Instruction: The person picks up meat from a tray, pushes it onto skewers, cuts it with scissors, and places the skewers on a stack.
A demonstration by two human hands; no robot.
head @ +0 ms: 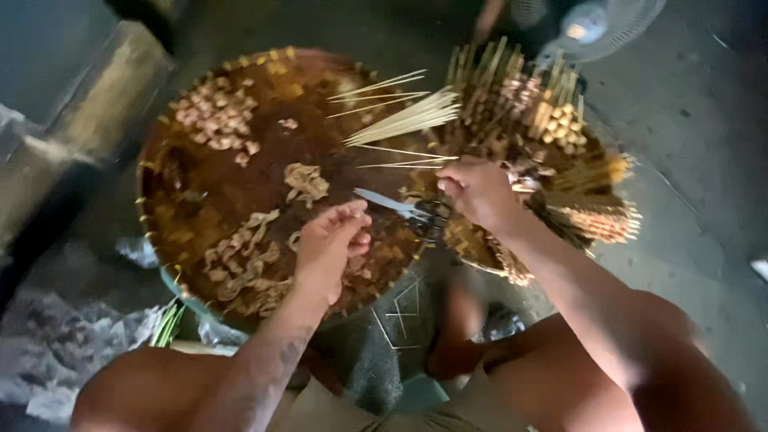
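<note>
Already, finished skewers are stacked beyond the round tray; meat pieces remain on it. Scissors are gripped by the right hand; the left hand is pinched on meat.

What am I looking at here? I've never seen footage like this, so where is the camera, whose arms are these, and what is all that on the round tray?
The single picture comes from a camera worn on a person's head, looking down, so both arms are that person's own. A round woven tray holds heaps of pale meat pieces and a loose bundle of thin bamboo skewers. Beside it, a second tray carries finished skewers. The left hand is pinched shut over the meat; what it grips is too blurred to tell. The right hand is closed on scissors, blades pointing left. A fan stands at the top edge.
</note>
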